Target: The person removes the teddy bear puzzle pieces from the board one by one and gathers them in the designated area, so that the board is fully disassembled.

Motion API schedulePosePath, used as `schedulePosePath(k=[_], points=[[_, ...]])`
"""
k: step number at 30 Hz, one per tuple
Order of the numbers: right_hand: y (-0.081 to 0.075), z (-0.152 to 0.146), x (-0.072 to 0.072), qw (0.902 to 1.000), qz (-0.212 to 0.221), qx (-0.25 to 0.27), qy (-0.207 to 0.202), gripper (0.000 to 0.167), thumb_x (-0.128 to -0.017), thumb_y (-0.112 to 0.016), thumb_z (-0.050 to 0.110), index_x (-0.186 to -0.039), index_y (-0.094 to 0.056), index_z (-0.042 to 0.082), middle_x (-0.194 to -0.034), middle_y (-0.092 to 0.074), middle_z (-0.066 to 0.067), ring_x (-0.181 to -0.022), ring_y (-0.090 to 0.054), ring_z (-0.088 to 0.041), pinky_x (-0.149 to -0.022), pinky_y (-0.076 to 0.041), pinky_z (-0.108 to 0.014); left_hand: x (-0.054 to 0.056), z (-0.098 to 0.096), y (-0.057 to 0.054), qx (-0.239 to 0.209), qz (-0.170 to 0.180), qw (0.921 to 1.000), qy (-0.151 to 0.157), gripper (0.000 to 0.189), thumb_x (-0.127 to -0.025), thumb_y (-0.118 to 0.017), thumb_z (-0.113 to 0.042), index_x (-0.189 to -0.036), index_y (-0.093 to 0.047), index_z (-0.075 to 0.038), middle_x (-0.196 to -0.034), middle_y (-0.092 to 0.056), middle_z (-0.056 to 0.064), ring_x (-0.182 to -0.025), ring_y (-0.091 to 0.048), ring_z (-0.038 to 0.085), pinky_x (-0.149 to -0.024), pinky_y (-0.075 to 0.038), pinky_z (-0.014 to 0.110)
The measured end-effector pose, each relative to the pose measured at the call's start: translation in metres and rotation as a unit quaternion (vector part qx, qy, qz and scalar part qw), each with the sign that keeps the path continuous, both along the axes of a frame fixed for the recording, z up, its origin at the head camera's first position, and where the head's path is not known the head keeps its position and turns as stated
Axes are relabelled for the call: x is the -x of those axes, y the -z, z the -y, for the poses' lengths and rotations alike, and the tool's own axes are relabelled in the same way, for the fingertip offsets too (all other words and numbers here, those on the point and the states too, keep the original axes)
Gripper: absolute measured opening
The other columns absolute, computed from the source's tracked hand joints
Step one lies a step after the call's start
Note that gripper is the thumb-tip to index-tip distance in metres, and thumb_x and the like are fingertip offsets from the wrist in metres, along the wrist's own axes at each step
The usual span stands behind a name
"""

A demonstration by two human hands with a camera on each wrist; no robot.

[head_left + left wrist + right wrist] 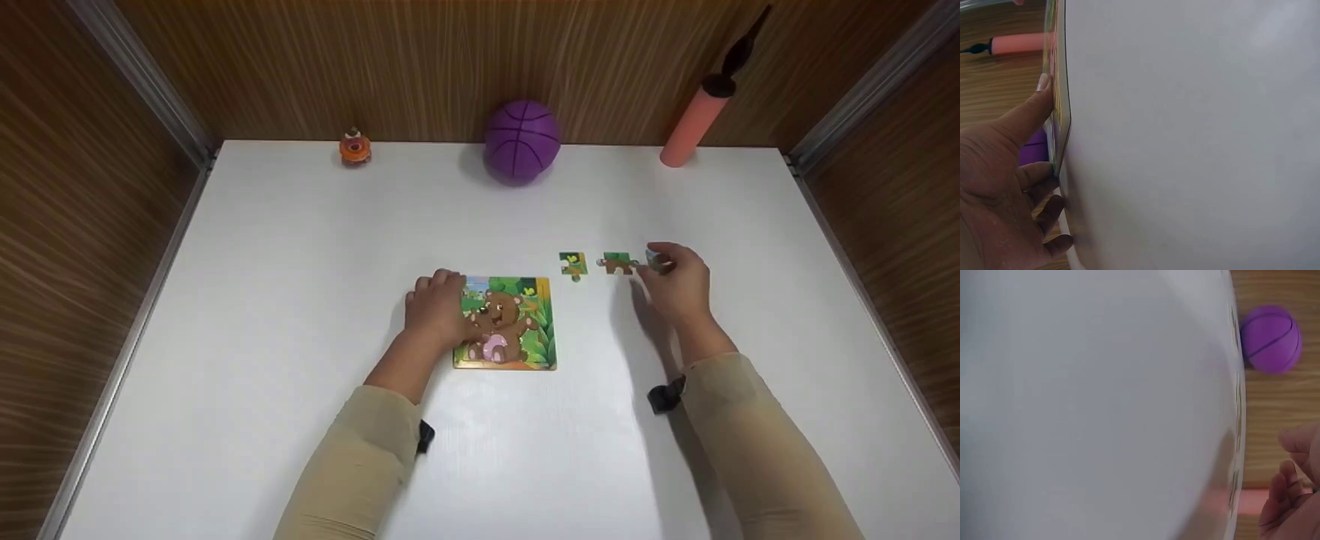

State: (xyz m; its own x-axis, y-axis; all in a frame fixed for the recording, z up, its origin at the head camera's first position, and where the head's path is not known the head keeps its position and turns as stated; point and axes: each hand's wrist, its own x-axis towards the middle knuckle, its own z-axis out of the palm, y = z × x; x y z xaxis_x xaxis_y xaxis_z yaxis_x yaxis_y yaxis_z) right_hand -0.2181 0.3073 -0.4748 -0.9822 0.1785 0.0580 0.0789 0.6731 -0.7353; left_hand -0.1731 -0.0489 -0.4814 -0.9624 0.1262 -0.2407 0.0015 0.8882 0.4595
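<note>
In the head view a square bear jigsaw puzzle (501, 324) lies mid-table, its picture facing up. My left hand (439, 309) grips its left side; the left wrist view shows the thumb (1027, 115) over the picture and the index finger at the board's edge (1062, 112). To the upper right are loose puzzle pieces: a green and orange one (574, 264), a brown and green one (618, 263) and a third (654, 259), partly hidden by my right hand (679, 283). In the right wrist view that hand hovers over the pieces (1234, 492), fingers loosely bent, nothing held.
Along the table's back edge stand a small orange toy (355, 148), a purple ball (523, 142) and a pink hand pump (694, 127) with a black top, leaning on the wood-patterned back wall (420, 67). Similar walls rise at both sides of the white table (300, 240).
</note>
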Motion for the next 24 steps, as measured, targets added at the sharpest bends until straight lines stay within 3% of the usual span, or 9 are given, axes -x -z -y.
schedulePosePath(k=[7, 14, 24], points=[[0.002, 0.03, -0.011, 0.9987, -0.005, 0.012, -0.049, 0.036, -0.099, -0.071, 0.006, -0.133, -0.068, -0.006, -0.118, -0.066, -0.024, -0.101, -0.06, -0.031, -0.085, -0.049, -0.036, 0.0, -0.001, 0.0, 0.005, 0.001, 1.0, -0.003, 0.107, -0.076, -0.096, -0.047, -0.16, -0.044, -0.006, -0.159, -0.043, 0.012, -0.145, -0.035, 0.037, -0.119, -0.031, 0.05], [0.004, 0.057, -0.021, 0.9931, 0.001, -0.02, -0.115, 0.039, -0.096, -0.076, 0.008, -0.132, -0.069, -0.005, -0.109, -0.066, -0.023, -0.096, -0.065, -0.036, -0.085, -0.054, -0.046, 0.0, -0.001, -0.001, 0.0, 0.0, 1.0, -0.006, 0.106, -0.076, -0.096, -0.046, -0.16, -0.045, -0.006, -0.159, -0.043, 0.011, -0.146, -0.036, 0.037, -0.119, -0.03, 0.051], [0.004, 0.092, -0.037, 0.9722, 0.117, -0.021, -0.202, 0.046, -0.091, -0.083, 0.012, -0.134, -0.07, 0.0, -0.105, -0.067, -0.012, -0.094, -0.06, -0.026, -0.081, -0.051, -0.04, 0.0, 0.0, 0.0, 0.005, -0.003, 1.0, -0.001, 0.106, -0.076, -0.096, -0.047, -0.159, -0.045, -0.006, -0.159, -0.044, 0.012, -0.145, -0.037, 0.037, -0.118, -0.032, 0.051]])
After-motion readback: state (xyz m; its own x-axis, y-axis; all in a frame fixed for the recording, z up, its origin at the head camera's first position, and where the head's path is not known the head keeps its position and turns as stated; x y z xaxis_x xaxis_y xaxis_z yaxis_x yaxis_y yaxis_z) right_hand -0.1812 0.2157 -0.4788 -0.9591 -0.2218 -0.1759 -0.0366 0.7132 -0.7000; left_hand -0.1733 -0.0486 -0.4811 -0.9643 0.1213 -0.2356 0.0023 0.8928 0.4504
